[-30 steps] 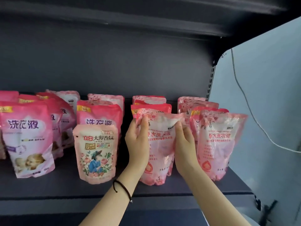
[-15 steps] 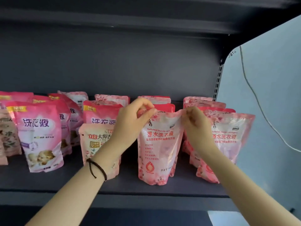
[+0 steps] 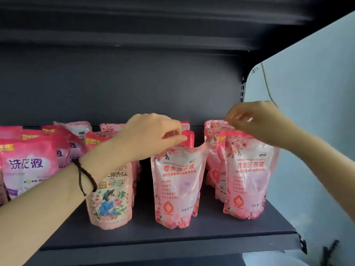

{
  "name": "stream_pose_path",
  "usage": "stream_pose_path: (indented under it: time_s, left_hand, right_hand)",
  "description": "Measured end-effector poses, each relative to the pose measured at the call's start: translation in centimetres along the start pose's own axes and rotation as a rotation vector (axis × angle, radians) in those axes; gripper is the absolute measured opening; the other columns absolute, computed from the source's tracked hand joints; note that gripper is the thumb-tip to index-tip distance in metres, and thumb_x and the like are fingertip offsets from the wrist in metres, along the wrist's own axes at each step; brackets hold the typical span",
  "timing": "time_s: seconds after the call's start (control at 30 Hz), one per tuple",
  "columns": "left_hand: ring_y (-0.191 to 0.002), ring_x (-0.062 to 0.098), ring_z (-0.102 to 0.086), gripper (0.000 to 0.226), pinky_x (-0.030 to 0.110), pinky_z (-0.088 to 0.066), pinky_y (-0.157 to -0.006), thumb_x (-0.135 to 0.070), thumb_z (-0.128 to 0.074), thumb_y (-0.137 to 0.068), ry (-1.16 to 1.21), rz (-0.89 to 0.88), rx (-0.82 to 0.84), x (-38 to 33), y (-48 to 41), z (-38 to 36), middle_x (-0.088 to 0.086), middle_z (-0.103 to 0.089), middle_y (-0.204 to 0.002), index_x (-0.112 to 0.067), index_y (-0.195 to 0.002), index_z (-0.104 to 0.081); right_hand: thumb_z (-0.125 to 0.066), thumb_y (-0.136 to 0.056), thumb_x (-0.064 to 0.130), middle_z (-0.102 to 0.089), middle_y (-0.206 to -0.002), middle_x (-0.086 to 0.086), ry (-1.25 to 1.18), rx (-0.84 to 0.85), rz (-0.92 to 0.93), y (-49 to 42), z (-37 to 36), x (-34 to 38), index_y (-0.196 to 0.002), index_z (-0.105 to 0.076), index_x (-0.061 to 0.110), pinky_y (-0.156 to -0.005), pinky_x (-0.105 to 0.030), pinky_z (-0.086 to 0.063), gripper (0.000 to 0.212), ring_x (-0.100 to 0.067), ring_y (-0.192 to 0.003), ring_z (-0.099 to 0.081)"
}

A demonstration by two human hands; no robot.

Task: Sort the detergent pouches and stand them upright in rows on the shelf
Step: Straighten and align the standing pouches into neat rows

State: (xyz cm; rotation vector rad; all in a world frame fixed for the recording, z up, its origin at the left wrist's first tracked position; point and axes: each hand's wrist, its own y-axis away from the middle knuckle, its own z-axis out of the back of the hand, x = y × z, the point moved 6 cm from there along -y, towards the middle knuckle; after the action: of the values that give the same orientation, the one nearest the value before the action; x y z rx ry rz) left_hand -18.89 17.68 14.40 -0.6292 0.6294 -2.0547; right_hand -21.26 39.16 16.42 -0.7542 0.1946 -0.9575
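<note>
Just below the left grip (image 3: 151, 135), the front pouch (image 3: 176, 185) stands upright near the shelf (image 3: 172, 239) lip

Left grip is narrow, its fingertips (image 3: 179, 138) pinched at the pouch's top edge, where a red pouch (image 3: 189, 140) rises right behind; which of the two it holds I cannot tell. Right grip (image 3: 255, 120) hovers curled over the back of the row beyond, above the end pouch (image 3: 249, 179), and I cannot tell whether it holds anything. To finish well, I judge: pull the top seam level, keep the base flat and the face forward, in line with the end pouch. The forearm behind the left grip hides the top of the flowered pouch (image 3: 111, 204); rear pouches show only their tops; the frame cuts off those farthest out past the left grip
</note>
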Motion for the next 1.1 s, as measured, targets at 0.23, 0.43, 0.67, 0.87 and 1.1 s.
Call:
stream_pose_path:
  time_s: [0.23, 0.43, 0.67, 0.87, 1.1]
  left_hand:
    - [-0.093, 0.008, -0.055, 0.021, 0.030, -0.043, -0.071, -0.050, -0.053, -0.090, 0.034, -0.122, 0.314, -4.7, -10.1, -5.5, -0.017, -0.060, -0.097, -0.036, -0.105, -0.059]
    - [-0.086, 0.011, -0.051, 0.025, 0.027, -0.038, -0.064, -0.037, -0.064, -0.088, 0.114, 0.008, 0.479, -5.5, -14.2, -11.1, -0.012, -0.056, -0.093, -0.023, -0.109, -0.064]
    - [-0.070, 0.014, -0.058, 0.018, 0.030, -0.047, -0.067, -0.030, -0.073, -0.082, 0.265, 0.071, 0.469, -5.1, -15.0, -10.5, 0.000, -0.069, -0.075, -0.012, -0.082, -0.074]
    - [-0.083, 0.015, -0.057, 0.007, 0.030, -0.050, -0.076, -0.016, -0.056, -0.095, 0.918, 0.396, 0.068, -1.6, -15.5, -6.1, 0.002, -0.063, -0.089, -0.011, -0.092, -0.061]
    - [-0.067, 0.015, -0.056, 0.019, 0.031, -0.050, -0.063, -0.008, -0.051, -0.097, 1.489, 0.708, -0.402, 1.1, -15.6, -3.2, 0.003, -0.058, -0.079, -0.013, -0.079, -0.048]
  right_hand:
    - [-0.069, -0.085, 0.032, -0.067, -0.084, 0.021, 0.353, 0.555, 0.049, -3.6, -0.7, -8.6, -0.093, -0.072, 0.032, -0.071, -0.013, -0.044, 0.009, 0.013, -0.076, -0.056]
    - [-0.068, -0.085, 0.035, -0.057, -0.077, 0.023, 0.376, 0.594, 0.019, -3.6, -3.5, -13.5, -0.097, -0.071, 0.025, -0.073, -0.019, -0.042, 0.015, -0.005, -0.082, -0.056]
    - [-0.069, -0.084, 0.028, -0.066, -0.071, 0.011, 0.220, 0.522, -0.078, -3.3, -2.2, -15.2, -0.070, -0.070, 0.023, -0.066, -0.018, -0.046, 0.015, -0.004, -0.071, -0.060]
    - [-0.066, -0.087, 0.011, -0.070, -0.085, -0.008, -0.704, 0.045, -0.290, -5.9, 2.5, -14.2, -0.085, -0.069, 0.006, -0.073, -0.028, -0.054, 0.006, -0.018, -0.080, -0.065]
    - [-0.059, -0.093, 0.028, -0.063, -0.076, 0.000, -1.126, -0.206, -0.405, -9.1, 0.2, -8.1, -0.078, -0.055, 0.015, -0.084, -0.039, -0.054, 0.021, -0.016, -0.069, -0.061]
